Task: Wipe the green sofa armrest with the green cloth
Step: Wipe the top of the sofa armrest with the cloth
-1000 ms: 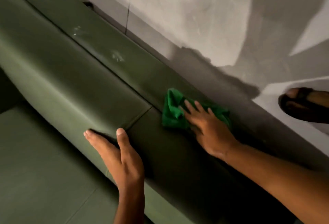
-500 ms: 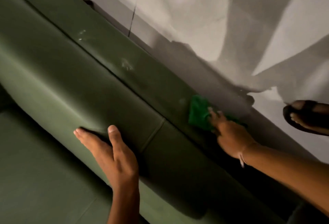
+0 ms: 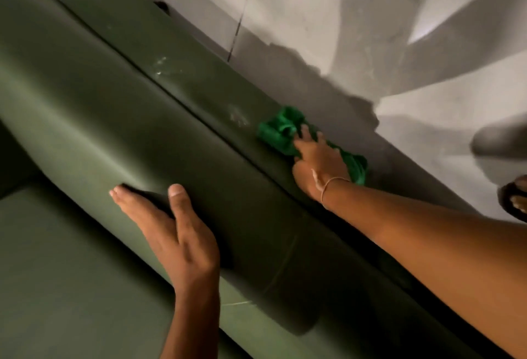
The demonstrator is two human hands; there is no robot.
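Note:
The green sofa armrest runs diagonally from upper left to lower right. A crumpled bright green cloth lies on its outer top strip near the floor-side edge. My right hand presses down on the cloth with fingers spread over it; part of the cloth sticks out beyond the hand on both sides. My left hand rests flat on the inner side of the armrest, fingers apart, holding nothing. Pale smudges mark the strip just left of the cloth, and more smudges sit further up.
The sofa seat fills the lower left. A glossy grey tiled floor lies beyond the armrest, with a light reflection and shadows. A foot in a dark sandal stands at the right edge.
My right hand has slid the cloth along the armrest's outer strip toward the far smudges. The left hand stays on the inner side. The view has shifted.

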